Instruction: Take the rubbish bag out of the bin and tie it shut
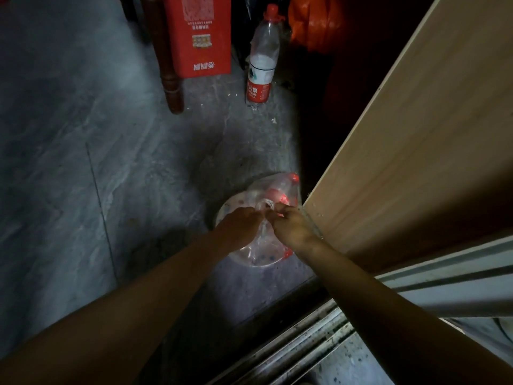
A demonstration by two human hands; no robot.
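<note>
As the clear rubbish bag (259,252) sits on the grey floor (83,162) beside a wooden panel (416,134), the left grip (239,225) and right grip (291,227) both pinch its twisted neck, meeting just above it.

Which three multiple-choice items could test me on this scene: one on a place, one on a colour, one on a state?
1. Where is the clear rubbish bag?
A. on a shelf
B. on the floor beside the wooden panel
C. on a chair seat

2. What colour is the cap of the upright plastic bottle?
A. red
B. blue
C. white

3. What are the left hand and the right hand doing?
A. hanging open
B. lifting the bottle
C. pinching the bag's gathered top

Answers: 1 B, the bag sits on the grey floor next to the panel's edge; 2 A, the cap shows red; 3 C, the fingers of both hands meet on the twisted plastic.
</note>
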